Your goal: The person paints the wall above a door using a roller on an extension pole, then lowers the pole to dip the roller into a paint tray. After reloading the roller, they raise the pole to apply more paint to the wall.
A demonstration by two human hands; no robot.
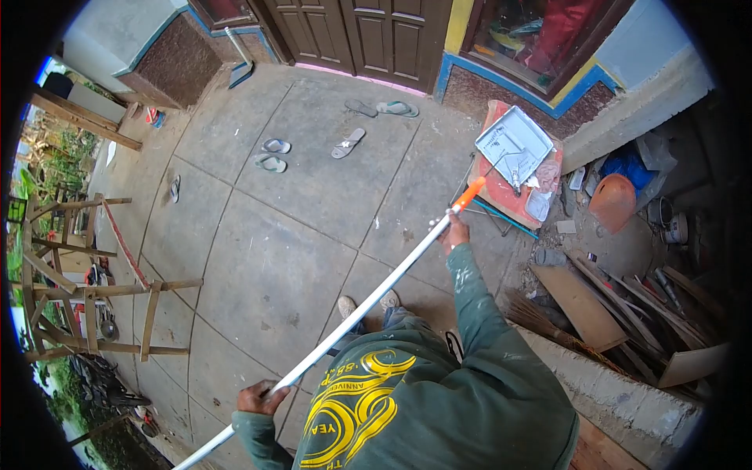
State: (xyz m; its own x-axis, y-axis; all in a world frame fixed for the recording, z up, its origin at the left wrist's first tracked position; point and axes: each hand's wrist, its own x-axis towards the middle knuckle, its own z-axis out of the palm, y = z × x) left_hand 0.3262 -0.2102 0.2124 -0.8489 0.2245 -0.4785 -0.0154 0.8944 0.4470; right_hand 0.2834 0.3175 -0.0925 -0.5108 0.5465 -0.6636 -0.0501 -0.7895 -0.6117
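Observation:
My right hand (454, 233) is wrapped round a long white pole (360, 309) just below its orange end (470, 193). Lower on the same pole, my left hand (262, 397) also grips it. From the orange end, a thin wire roller frame (495, 164) reaches over a white paint tray (525, 133). The tray rests tilted on a worn red-topped stand (505, 186) with teal legs. Beside the tray on the stand lies a small clear plastic container (537, 205). White paint spots mark the green right sleeve (468, 274).
Several sandals (348, 143) lie on the concrete floor (282, 235) before brown double doors (348, 35). A wooden frame (90, 294) stands at left. Along the right are an orange plastic seat or basin (613, 204), stacked boards (580, 305) and a low block wall (611, 384). A long-handled dustpan (241, 70) leans near the doors.

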